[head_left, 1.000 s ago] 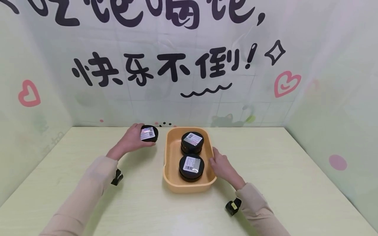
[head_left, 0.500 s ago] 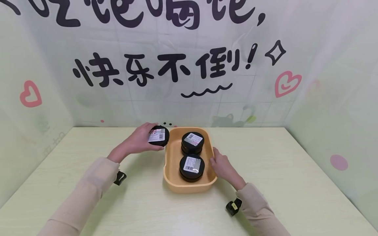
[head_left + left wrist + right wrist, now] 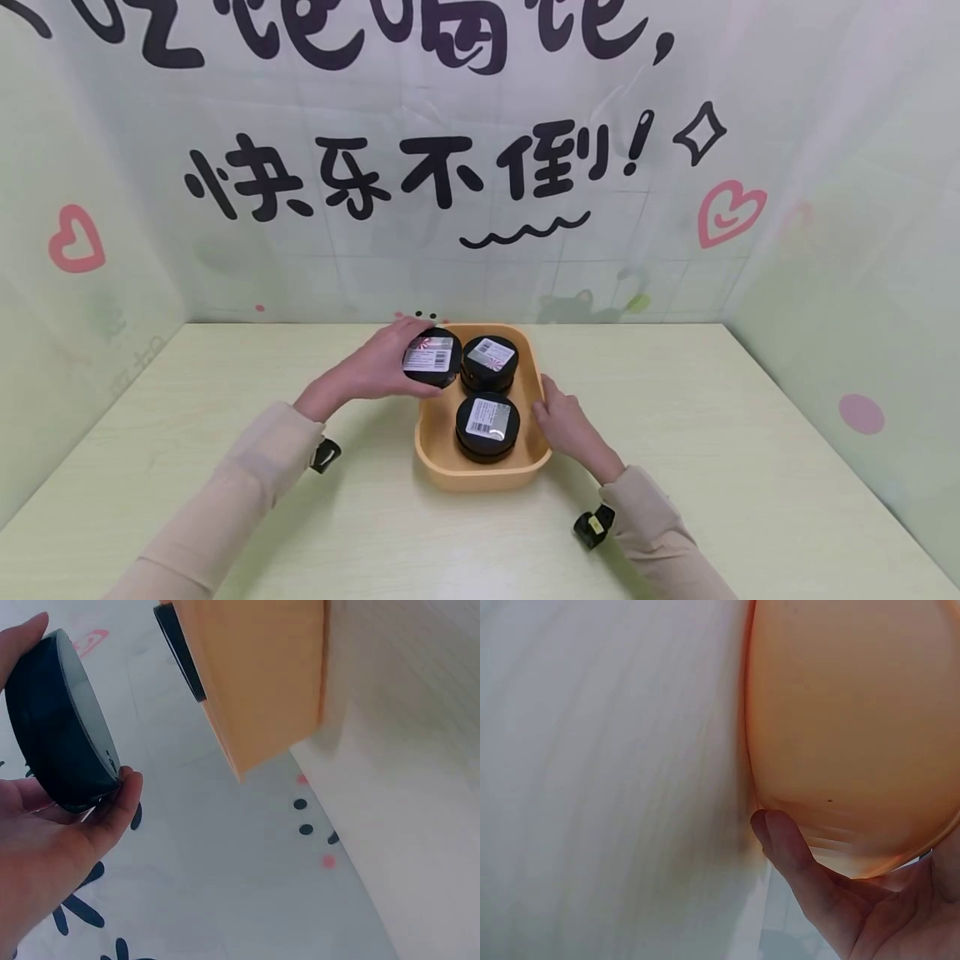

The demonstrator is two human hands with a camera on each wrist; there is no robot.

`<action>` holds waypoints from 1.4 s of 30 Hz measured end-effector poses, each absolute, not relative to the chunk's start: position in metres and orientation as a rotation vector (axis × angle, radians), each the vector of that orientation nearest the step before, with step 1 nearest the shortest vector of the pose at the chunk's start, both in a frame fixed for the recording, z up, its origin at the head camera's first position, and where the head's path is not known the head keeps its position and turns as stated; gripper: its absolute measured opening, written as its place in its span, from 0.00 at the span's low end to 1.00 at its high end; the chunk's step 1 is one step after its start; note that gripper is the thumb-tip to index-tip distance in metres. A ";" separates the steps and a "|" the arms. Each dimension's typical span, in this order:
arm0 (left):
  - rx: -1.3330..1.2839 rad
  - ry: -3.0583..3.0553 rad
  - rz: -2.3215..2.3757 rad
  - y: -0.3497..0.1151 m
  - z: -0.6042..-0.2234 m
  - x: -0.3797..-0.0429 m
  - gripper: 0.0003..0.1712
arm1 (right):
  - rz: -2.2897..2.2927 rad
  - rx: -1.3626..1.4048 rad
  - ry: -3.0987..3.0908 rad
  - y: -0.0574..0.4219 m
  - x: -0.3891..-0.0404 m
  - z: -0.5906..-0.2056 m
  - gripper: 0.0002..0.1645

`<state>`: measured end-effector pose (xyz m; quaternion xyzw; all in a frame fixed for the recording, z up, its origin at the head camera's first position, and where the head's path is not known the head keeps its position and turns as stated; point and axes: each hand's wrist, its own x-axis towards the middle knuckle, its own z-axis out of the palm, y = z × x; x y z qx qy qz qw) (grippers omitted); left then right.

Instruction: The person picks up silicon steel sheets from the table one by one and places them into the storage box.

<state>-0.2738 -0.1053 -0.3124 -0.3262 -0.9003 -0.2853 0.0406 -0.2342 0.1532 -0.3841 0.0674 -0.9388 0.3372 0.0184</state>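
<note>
My left hand (image 3: 382,360) grips a round black jar (image 3: 432,358) by its sides, label facing up. It holds the jar above the far left part of an orange plastic tray (image 3: 480,480). In the left wrist view the held jar (image 3: 56,724) is tilted, with thumb and fingers on opposite sides and the tray wall (image 3: 262,682) to the right. Inside the tray, another black jar (image 3: 490,364) sits at the back, seemingly stacked, and one (image 3: 487,427) at the front. My right hand (image 3: 570,423) holds the tray's right side, its fingers (image 3: 787,840) against the outer wall.
The tray stands on a pale wood-grain table (image 3: 337,533), near its back edge. A printed cloth wall (image 3: 420,283) with black characters rises behind the table, and further panels enclose both sides. Dark devices hang at the left wrist (image 3: 326,456) and right wrist (image 3: 593,526).
My left hand has carried the black jar rightward, from left of the tray to over its far left part. My right hand and the tray have stayed put.
</note>
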 end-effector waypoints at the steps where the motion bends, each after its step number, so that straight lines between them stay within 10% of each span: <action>1: -1.016 -2.756 -0.874 -0.104 -0.312 -0.273 0.50 | 1.045 0.209 -2.915 0.153 -0.234 -0.384 0.25; 42: -1.248 -2.982 -0.676 -0.044 -0.343 -0.261 0.50 | 1.084 0.157 -2.956 0.152 -0.234 -0.383 0.26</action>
